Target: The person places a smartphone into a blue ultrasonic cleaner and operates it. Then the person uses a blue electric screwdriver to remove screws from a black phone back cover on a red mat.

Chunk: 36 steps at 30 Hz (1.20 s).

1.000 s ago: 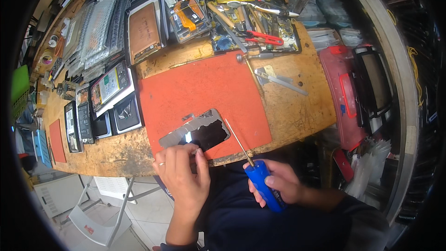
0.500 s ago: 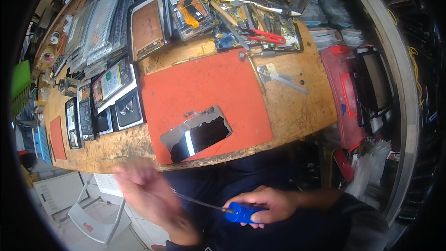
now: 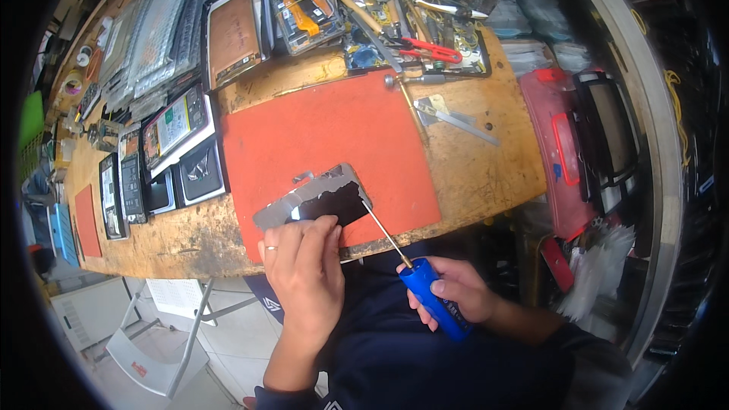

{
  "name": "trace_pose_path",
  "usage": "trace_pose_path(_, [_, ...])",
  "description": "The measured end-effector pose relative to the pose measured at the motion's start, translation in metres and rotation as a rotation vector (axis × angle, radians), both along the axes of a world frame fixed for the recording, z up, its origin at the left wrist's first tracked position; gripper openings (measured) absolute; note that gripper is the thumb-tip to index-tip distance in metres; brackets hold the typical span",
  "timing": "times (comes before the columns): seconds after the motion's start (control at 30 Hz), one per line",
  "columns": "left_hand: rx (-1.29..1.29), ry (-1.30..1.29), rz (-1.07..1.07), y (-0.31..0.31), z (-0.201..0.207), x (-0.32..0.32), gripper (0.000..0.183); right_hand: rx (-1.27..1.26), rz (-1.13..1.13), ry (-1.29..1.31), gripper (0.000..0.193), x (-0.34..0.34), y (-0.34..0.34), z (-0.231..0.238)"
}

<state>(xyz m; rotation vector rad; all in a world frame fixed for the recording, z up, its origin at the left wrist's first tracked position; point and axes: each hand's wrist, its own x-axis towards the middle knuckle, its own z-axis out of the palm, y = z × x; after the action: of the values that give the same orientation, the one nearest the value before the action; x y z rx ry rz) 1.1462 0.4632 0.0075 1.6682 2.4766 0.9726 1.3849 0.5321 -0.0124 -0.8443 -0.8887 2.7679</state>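
Note:
On the orange-red mat [image 3: 326,121] lies a phone screen [image 3: 343,210], glossy black with a ragged grey layer along its far side. My left hand [image 3: 304,269], a ring on one finger, has its fingers bent and pressed together at the screen's near edge; they hide part of it. In my right hand [image 3: 459,292] is a blue cylindrical power tool [image 3: 434,298] with a long thin metal shaft. The shaft's tip meets the right end of the screen. A small grey scrap [image 3: 303,178] sits just beyond the screen's far edge.
Beyond the mat, a tray of hand tools [image 3: 418,38] holds red-handled pliers. Stacks of wrapped panels [image 3: 156,45] and opened devices [image 3: 178,133] line the left side. A metal scraper [image 3: 463,125] lies to the right. A red case [image 3: 550,159] stands off the table's right edge.
My left hand has moved from beside the table edge up and right onto the screen. My right hand has raised the blue tool, swinging its shaft from pointing left to reaching the screen.

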Motion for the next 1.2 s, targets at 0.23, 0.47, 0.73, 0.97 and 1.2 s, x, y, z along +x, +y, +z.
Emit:
trace_pose_path(0.23, [0.136, -0.120, 0.016, -0.006, 0.004, 0.005, 0.011, 0.094, 0.065, 0.007, 0.057, 0.005, 0.007, 0.018])
trace_pose_path(0.47, [0.352, -1.118, 0.090, -0.041, 0.009, 0.024, 0.021, 0.318, 0.286, 0.283, 0.061, -0.035, -0.005, 0.015])
trace_pose_path(0.73, [1.069, -1.024, 0.423, -0.023, 0.046, -0.038, 0.031, 0.121, 0.463, 0.271, 0.057, -0.032, 0.000, 0.028])
trace_pose_path(0.97, [-0.013, -0.081, -0.059, -0.004, 0.009, -0.008, 0.009, 0.012, 0.075, 0.028, 0.045, -0.021, 0.006, 0.001])
trace_pose_path(1.2, [0.039, 0.021, -0.023, 0.000, 0.001, -0.005, 0.011, 0.033, -0.030, 0.013, 0.042, -0.017, 0.011, 0.000])
